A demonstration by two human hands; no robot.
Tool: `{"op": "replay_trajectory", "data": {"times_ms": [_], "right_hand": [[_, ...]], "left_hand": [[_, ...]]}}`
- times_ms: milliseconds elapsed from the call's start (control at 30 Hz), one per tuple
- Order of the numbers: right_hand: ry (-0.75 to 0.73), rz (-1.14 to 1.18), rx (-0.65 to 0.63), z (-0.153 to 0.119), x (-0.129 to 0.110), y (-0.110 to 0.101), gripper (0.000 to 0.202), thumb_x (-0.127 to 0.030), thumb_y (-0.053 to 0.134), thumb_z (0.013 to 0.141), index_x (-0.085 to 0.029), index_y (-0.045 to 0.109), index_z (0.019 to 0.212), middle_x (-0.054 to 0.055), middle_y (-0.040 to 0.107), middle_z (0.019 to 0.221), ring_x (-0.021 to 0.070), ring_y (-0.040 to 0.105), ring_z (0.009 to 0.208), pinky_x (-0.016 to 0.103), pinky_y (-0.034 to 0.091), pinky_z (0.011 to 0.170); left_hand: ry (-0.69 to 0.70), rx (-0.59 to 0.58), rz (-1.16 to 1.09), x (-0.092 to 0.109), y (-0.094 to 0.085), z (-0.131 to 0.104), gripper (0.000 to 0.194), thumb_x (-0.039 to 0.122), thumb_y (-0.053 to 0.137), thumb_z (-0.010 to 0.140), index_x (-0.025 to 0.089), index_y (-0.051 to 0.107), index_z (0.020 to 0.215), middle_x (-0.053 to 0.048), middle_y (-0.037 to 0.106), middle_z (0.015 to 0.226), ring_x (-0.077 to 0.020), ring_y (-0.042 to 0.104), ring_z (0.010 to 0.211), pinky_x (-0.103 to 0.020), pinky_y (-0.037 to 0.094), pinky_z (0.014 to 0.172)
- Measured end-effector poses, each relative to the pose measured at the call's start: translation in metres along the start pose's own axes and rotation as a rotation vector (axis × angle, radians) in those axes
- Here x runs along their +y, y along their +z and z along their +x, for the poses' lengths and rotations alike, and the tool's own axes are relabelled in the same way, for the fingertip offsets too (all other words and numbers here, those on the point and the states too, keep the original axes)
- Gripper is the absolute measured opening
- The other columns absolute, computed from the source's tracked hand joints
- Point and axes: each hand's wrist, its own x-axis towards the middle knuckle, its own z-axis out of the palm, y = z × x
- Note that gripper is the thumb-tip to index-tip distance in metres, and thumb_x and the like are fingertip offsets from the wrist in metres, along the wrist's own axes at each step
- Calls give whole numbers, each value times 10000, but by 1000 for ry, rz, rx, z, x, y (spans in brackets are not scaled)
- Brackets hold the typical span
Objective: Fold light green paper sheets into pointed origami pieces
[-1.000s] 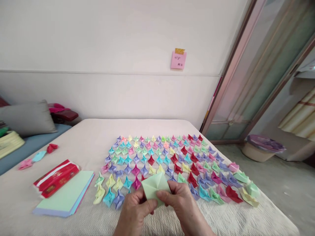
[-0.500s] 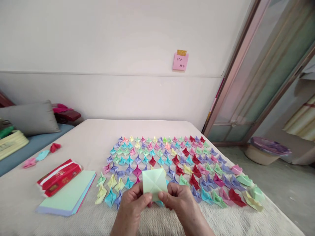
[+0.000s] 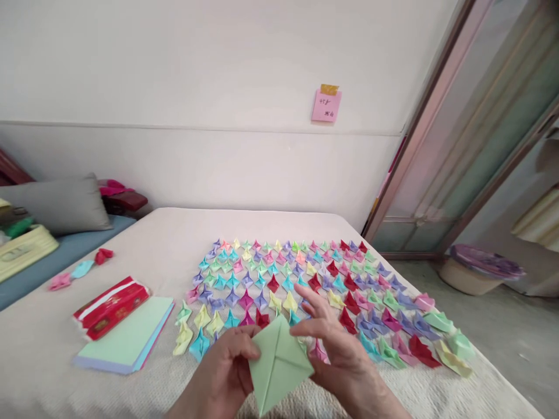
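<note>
A folded square of light green paper (image 3: 279, 369) is held up in front of me, turned so one corner points upward. Crease lines and flap edges meet near its middle. My left hand (image 3: 229, 366) pinches its left corner, thumb on the front face and the other fingers behind. At the paper's right side is my right hand (image 3: 340, 349), its fingers spread apart; the index fingertip is by the upper right edge and the thumb close to the right corner. Behind both hands, folded paper boats (image 3: 273, 283) in many colours stand in rows on the cloth.
On the left, a red tissue pack (image 3: 111, 307) lies partly over a stack of coloured paper sheets (image 3: 126, 337). Several folded pieces (image 3: 82, 269) lie beyond them. A grey pillow (image 3: 65, 203) is at far left, and a covered tub (image 3: 478, 270) stands on the floor at right.
The green paper has turned from square-on to corner-up and come lower, showing a different face. My right hand has released its pinch and spread its fingers. The view has shifted slightly.
</note>
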Motion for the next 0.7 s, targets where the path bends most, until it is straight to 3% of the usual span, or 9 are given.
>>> {"op": "replay_trajectory", "data": {"times_ms": [100, 167, 300, 367, 433, 533, 633, 700], "right_hand": [[-8, 71, -97, -5, -5, 10, 269, -177, 726, 854, -413, 774, 973, -41, 348, 1596, 275, 302, 1471, 450, 371, 1123], [-36, 72, -107, -8, -5, 17, 173, -268, 764, 837, -417, 806, 914, -16, 446, 1541, 301, 328, 1454, 511, 314, 1150], [-12, 125, -82, -6, -1, 25, 53, -466, 791, 759, -427, 824, 773, 20, 647, 1345, 310, 366, 1427, 538, 288, 1150], [-18, 147, -55, -2, -1, 24, 42, -448, 808, 751, -412, 827, 756, 32, 702, 1262, 298, 455, 1362, 503, 332, 1124], [-11, 150, -23, 3, -3, 18, 59, -318, 844, 743, -375, 831, 747, 39, 753, 1143, 275, 601, 1184, 437, 430, 1028], [201, 193, 2, 8, -6, 10, 173, -118, 808, 676, -290, 822, 692, 5, 762, 769, 181, 659, 731, 295, 496, 700], [468, 282, 20, 11, -7, 10, 166, -72, 702, 632, -213, 786, 609, -51, 610, 509, 102, 499, 513, 231, 377, 531], [532, 349, 4, 12, -6, 14, 153, -61, 665, 605, -176, 759, 569, -61, 558, 477, 83, 442, 483, 220, 330, 497]], "left_hand": [[-201, -53, -47, -8, -1, 2, 180, 58, 570, 525, 119, 703, 631, -24, 668, 559, -165, 628, 549, -261, 448, 568], [-287, -112, -61, -13, 0, 4, 177, 66, 558, 495, 106, 696, 598, -36, 658, 550, -162, 620, 538, -255, 434, 561], [-339, -157, -42, -20, 6, 6, 157, 87, 557, 456, 89, 678, 556, -45, 633, 561, -145, 591, 520, -245, 416, 542], [-346, -140, -27, -17, 8, 5, 114, 103, 600, 508, 100, 685, 585, -26, 614, 557, -137, 572, 513, -237, 401, 517], [-235, -71, 95, -11, 9, 2, 76, 179, 672, 647, 122, 712, 679, -5, 610, 596, -131, 553, 542, -225, 379, 497], [165, 27, 542, 2, 7, -3, 278, 424, 672, 816, 165, 734, 899, -25, 664, 809, -154, 553, 713, -232, 404, 578], [282, -88, 868, 7, 4, -4, 461, 514, 816, 630, 166, 739, 922, -16, 642, 793, -160, 511, 681, -247, 387, 585], [281, -105, 927, 4, 5, -3, 371, 460, 806, 638, 163, 742, 851, 7, 604, 692, -148, 479, 603, -248, 350, 536]]}}
